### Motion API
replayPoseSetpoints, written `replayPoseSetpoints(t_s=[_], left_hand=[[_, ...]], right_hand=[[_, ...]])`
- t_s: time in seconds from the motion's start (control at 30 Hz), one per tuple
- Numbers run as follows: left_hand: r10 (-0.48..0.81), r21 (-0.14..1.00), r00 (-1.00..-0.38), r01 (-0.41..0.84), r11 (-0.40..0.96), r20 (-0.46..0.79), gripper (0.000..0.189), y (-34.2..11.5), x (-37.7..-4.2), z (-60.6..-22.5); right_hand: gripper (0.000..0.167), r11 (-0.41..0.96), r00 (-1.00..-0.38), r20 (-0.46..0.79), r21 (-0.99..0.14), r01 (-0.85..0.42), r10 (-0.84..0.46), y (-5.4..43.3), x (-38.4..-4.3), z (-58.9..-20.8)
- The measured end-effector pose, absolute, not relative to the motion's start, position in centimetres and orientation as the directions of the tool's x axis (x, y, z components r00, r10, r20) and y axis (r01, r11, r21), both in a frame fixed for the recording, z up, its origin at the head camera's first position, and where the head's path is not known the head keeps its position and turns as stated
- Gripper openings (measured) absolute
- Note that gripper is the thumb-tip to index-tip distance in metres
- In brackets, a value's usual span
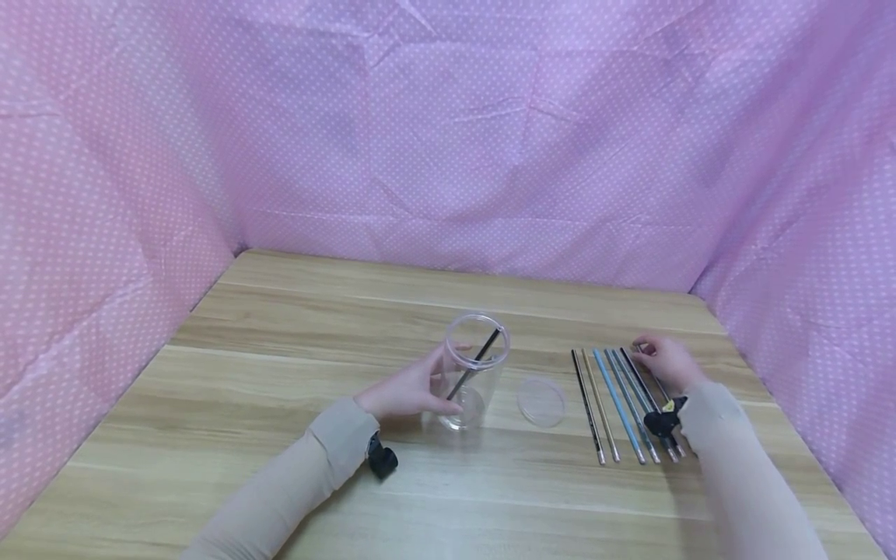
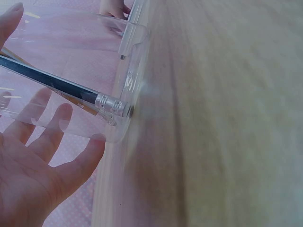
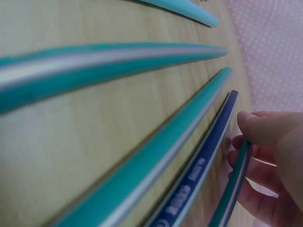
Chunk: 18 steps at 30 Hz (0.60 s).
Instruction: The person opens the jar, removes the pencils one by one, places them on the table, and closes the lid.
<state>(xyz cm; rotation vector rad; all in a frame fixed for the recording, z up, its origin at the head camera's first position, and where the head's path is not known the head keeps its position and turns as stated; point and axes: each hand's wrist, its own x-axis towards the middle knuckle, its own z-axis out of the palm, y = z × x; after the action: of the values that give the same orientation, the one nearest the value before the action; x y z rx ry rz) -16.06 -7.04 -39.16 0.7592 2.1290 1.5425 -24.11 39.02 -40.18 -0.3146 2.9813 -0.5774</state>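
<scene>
My left hand grips a clear plastic jar that stands on the table, thumb and fingers around its wall. Inside the jar leans a black pencil, eraser end down; a yellowish pencil shows behind it in the left wrist view. At the right, my right hand pinches the far end of a green pencil with a silvery stripe, the outermost of a row. Beside it lies a dark blue pencil with white lettering, then a teal pencil.
A round clear lid lies between the jar and the row. Further left in the row are a light blue pencil, a gold pencil and a black pencil. Pink dotted cloth encloses the wooden table.
</scene>
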Motion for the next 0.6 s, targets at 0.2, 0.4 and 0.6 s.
replayPoseSetpoints(t_s=[0.2, 0.4, 0.6], left_hand=[[0.639, 0.951, -0.769, 0.197, 0.239, -0.002, 0.094, -7.1, -16.0, -39.3], [0.637, 0.944, -0.771, 0.211, 0.253, 0.002, 0.093, -7.1, -16.0, -39.3], [0.634, 0.944, -0.773, 0.208, 0.258, -0.003, 0.094, -7.1, -15.9, -39.3]], right_hand=[[0.028, 0.906, -0.975, -0.033, -0.379, -0.191, -0.220, 38.6, -24.2, -40.3], [0.026, 0.906, -0.971, -0.001, -0.360, -0.222, -0.239, 38.6, -24.4, -40.8], [0.025, 0.907, -0.970, -0.014, -0.356, -0.224, -0.245, 38.9, -24.6, -41.2]])
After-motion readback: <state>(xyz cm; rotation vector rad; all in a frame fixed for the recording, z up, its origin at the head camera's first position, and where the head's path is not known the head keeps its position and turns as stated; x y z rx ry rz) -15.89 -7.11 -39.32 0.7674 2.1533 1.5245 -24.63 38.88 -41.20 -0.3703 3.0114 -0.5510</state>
